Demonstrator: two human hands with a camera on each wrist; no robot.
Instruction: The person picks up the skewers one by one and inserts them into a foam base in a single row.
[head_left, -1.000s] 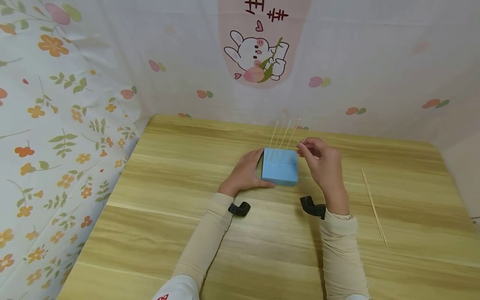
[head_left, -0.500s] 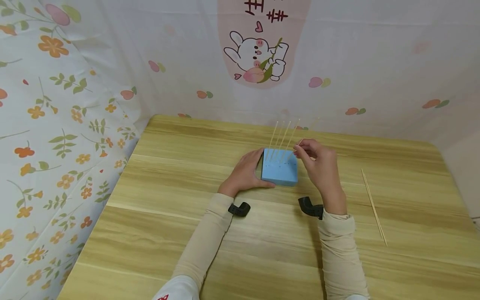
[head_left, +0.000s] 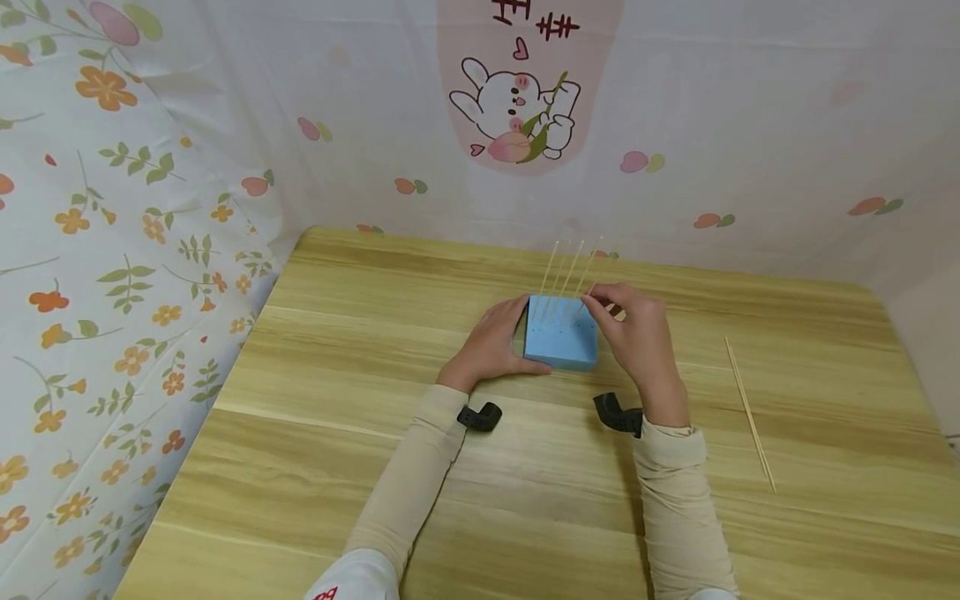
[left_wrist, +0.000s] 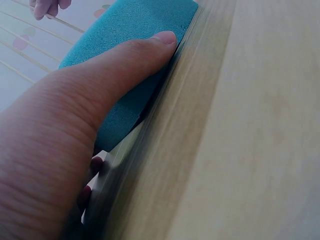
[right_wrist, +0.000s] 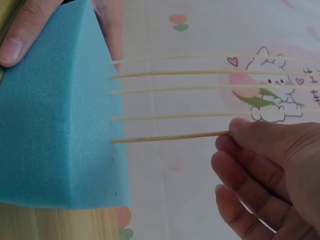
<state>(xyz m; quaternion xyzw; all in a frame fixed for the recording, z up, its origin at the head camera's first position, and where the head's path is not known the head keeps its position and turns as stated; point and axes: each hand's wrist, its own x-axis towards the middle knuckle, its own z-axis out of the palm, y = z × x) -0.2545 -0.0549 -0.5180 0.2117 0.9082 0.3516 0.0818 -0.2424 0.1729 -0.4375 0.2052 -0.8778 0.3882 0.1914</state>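
A blue foam block (head_left: pixel 564 348) rests on the table, gripped on its left by my left hand (head_left: pixel 489 346). In the left wrist view, the thumb (left_wrist: pixel 135 57) lies along the block's near side. My right hand (head_left: pixel 636 333), behind the block's right part, pinches a thin bamboo skewer (right_wrist: pixel 172 137) between thumb and forefinger. In the right wrist view that skewer's tip meets the block's top face; how deep it goes cannot be seen. Several other skewers (right_wrist: pixel 170 73) stand in a row in the foam. Small dark holes (right_wrist: pixel 116 193) mark the top face.
Two loose skewers (head_left: pixel 750 414) lie almost together on the wooden table (head_left: pixel 525 500), right of my right forearm. A white printed cloth (head_left: pixel 360 100) hangs behind the table's back edge, and a flowered cloth (head_left: pixel 127 333) hangs at its left.
My right hand has moved left and slightly down, bringing its skewer from beside the block to the block's top. My left hand keeps its grip in the same place.
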